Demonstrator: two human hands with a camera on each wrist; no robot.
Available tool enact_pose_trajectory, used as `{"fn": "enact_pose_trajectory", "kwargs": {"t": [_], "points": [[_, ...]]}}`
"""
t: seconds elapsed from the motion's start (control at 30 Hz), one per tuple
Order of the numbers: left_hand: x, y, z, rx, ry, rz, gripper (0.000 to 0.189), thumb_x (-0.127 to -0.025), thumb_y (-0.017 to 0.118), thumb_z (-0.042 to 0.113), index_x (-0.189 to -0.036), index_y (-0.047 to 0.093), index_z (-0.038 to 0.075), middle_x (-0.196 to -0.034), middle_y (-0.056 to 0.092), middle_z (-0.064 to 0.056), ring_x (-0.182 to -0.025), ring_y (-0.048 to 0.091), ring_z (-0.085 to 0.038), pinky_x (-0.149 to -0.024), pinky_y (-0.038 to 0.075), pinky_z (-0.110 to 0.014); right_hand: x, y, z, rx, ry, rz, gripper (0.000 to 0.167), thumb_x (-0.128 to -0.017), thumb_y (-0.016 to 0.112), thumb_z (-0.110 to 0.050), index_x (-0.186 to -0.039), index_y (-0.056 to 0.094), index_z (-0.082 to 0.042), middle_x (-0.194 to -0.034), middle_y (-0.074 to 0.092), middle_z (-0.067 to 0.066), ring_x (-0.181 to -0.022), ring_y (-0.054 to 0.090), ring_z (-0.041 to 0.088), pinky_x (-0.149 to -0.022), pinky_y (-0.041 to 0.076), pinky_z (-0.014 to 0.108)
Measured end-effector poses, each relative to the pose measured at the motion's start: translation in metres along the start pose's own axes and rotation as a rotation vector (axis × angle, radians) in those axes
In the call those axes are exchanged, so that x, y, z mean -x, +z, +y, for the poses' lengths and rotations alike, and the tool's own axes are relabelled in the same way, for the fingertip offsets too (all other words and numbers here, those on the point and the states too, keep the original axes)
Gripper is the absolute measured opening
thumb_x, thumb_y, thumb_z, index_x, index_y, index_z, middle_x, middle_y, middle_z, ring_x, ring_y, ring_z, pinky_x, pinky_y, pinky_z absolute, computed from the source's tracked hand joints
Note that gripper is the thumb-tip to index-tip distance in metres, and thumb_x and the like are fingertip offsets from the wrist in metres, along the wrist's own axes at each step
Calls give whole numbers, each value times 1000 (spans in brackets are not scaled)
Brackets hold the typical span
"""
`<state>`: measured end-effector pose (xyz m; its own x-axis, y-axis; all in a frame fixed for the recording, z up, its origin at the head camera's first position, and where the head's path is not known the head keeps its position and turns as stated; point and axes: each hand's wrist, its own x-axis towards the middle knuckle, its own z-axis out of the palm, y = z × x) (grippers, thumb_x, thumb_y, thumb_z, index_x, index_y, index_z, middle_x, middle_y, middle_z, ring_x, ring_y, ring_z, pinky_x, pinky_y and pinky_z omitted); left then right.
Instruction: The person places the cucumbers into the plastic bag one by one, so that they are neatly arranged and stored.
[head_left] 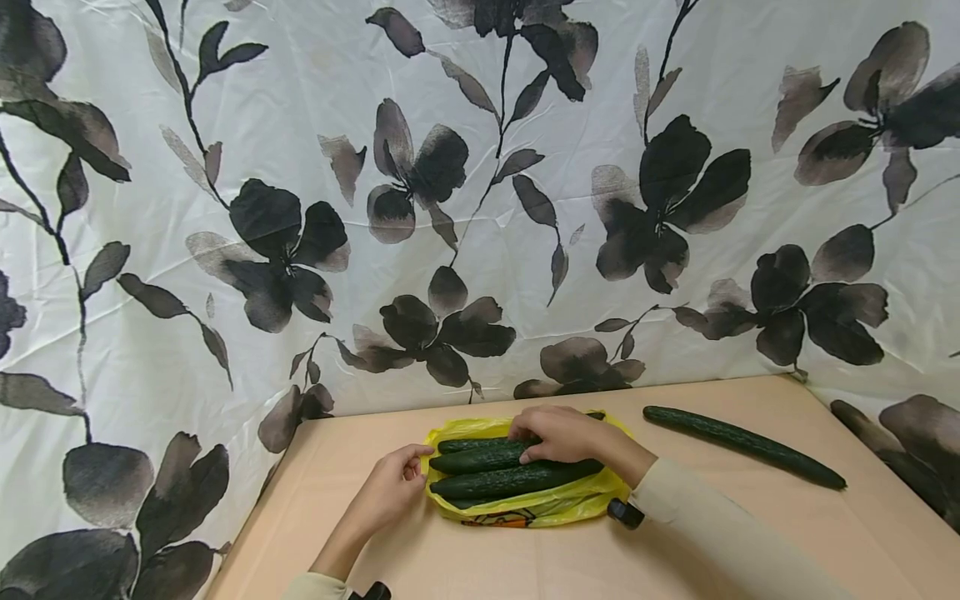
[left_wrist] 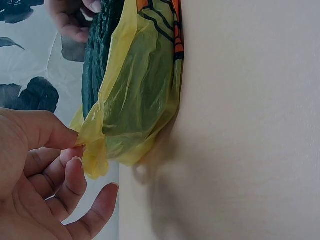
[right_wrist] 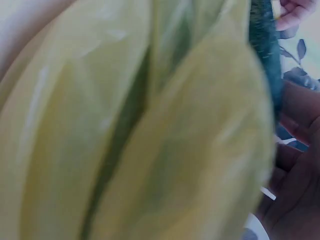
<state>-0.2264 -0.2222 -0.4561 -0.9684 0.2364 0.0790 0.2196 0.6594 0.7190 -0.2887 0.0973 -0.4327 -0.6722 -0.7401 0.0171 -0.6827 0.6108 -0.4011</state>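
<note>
A yellow plastic bag (head_left: pixel 558 515) lies on the table with its mouth spread, and several dark green cucumbers (head_left: pixel 510 482) rest side by side in it. My left hand (head_left: pixel 393 483) pinches the bag's left edge between thumb and forefinger; the left wrist view shows the gathered yellow film (left_wrist: pixel 92 155) there, with the other fingers loosely bent. Over the cucumbers, my right hand (head_left: pixel 564 435) reaches down with its fingers curled round one of them. In the right wrist view the bag's side (right_wrist: pixel 200 150) covers most of that grip.
One more cucumber (head_left: pixel 742 444) lies alone on the light tabletop (head_left: pixel 675 533), right of the bag. Behind the table hangs a white cloth (head_left: pixel 540 275) printed with dark flowers. A dark wrist device (head_left: pixel 626 513) sits at the right sleeve, close to the bag.
</note>
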Motion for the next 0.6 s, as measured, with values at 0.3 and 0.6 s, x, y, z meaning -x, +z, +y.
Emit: {"fn": "enact_pose_trajectory", "kwargs": {"t": [0.3,0.6], "points": [[-2,-1,3,11,-19,7,37,-87,63,-7,-123,68,1,-84,52,-2,-78,49,-15,-65,39,-24,3,-3,12,-64,-6,-1,28,-99,63,-38,-120,71,-20,-111,67,-10,-99,63,4,-88,53,32],[-3,1,3,16,-32,-3,37,-87,64,-7,-123,67,0,-84,52,-3,-78,48,-16,-63,38,-24,23,-16,29,-117,8,82,26,-103,59,-30,-121,71,-16,-115,67,-8,-105,64,10,-94,53,39]]}}
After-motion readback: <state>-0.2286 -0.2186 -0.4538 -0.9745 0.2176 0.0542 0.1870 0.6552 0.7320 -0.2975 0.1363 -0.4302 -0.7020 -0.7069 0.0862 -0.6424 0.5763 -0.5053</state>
